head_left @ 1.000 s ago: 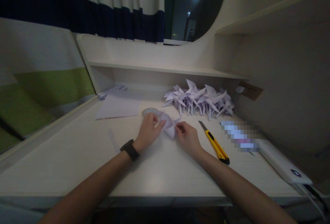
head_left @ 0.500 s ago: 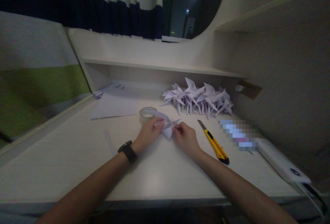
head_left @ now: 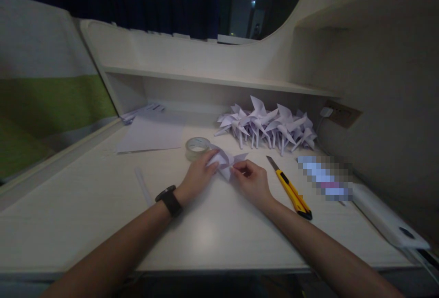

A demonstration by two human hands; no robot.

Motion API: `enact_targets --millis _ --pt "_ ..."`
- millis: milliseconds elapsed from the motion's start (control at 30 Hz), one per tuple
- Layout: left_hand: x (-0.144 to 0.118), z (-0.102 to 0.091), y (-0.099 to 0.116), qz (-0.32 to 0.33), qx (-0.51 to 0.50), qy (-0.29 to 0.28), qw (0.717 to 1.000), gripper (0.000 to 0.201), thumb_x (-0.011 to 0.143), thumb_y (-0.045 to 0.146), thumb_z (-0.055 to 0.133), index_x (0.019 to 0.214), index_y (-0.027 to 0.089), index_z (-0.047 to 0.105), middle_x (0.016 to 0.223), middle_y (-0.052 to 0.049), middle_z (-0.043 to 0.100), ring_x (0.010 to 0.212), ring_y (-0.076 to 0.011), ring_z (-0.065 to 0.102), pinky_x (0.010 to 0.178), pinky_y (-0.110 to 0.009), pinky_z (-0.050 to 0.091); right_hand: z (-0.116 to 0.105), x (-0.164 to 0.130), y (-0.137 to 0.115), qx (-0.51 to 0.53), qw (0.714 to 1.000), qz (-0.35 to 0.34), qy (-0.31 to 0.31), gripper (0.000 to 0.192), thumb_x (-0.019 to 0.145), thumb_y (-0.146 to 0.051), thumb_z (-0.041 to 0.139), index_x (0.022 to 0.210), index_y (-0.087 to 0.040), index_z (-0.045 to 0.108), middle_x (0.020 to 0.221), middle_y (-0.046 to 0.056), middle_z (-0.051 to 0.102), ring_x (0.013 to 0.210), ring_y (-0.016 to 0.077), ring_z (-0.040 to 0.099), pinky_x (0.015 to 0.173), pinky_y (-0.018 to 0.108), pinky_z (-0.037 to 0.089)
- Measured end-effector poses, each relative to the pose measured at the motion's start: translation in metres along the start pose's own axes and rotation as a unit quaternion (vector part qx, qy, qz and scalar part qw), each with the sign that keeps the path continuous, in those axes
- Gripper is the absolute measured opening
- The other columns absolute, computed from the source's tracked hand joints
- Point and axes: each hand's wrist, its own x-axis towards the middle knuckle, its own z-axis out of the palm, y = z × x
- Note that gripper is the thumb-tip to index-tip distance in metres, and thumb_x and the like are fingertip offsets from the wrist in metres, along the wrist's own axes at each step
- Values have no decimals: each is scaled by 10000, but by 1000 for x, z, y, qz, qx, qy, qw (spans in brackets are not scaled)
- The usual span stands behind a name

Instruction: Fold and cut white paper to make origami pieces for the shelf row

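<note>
Between my two hands is a white paper pinwheel [head_left: 224,160], its blades folded and pointing outward. My left hand [head_left: 200,170] pinches the pinwheel's left side between thumb and fingers. My right hand [head_left: 251,178] is closed at its lower right, the fingertips pressed together near the middle of the paper. Whether a small piece sits in those right fingertips is too small to make out. A roll of clear tape [head_left: 196,148] stands just behind my left hand. To the right of my right hand lies a yellow utility knife [head_left: 290,188] with its blade out.
Several finished paper pinwheels [head_left: 264,124] are heaped at the back right. White paper sheets [head_left: 151,131] lie at the back left. A thin paper strip [head_left: 143,186] is left of my wrist. A blurred-out phone-like object [head_left: 324,179] and a white power strip [head_left: 387,215] line the right side.
The view has tipped slightly downward and shifted. Both hands keep their places at the pinwheel, whose blades have turned or shifted a little.
</note>
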Motion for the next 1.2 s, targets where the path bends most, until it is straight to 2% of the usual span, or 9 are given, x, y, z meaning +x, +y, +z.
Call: enact_targets --millis 267,433,567,733,900,1200 --pt "0 0 -1 0 9 2 1000 338 887 226 472 1217 164 517 1244 -125 596 1155 -246 545 1008 -434 392 -1 0 0 -6 1000 -7 7 87 800 -254 624 795 -181 671 737 30 694 611 155 612 571 253 480" --pt "-1 3 -2 3 -14 -24 1000 290 882 279 515 1150 170 501 1135 -118 610 1021 -243 589 896 -412 454 -1 0 -2 -9 1000 -20 -7 72 797 -234 626 767 -180 663 717 21 684 614 149 617 583 247 486" --pt "-1 3 -3 0 10 -23 1000 246 876 277 506 1097 172 487 1060 -110 607 937 -240 593 842 -410 463 -1 -1 -3 -13 999 -32 -11 75 801 -238 624 776 -180 665 726 23 682 616 148 614 583 246 486" --pt "0 0 0 -1 42 -29 999 207 867 226 481 1060 154 495 1034 -123 611 959 -252 581 858 -411 448 0 -2 -2 -19 999 -42 -7 67 802 -232 619 796 -184 665 741 27 687 628 150 617 593 247 491" --pt "0 -2 4 8 21 -55 998 205 887 257 471 1073 183 517 1059 -102 620 981 -244 589 878 -403 446 -1 -3 -2 -40 997 -65 -22 55 803 -225 623 797 -190 664 737 23 685 620 151 608 601 254 487" --pt "0 0 5 22 -24 -74 997 223 940 302 404 1098 212 533 1105 -87 626 1058 -231 570 962 -409 415 -4 -4 -8 -73 993 -97 -12 51 805 -216 614 806 -202 664 741 18 690 599 150 597 599 259 475"
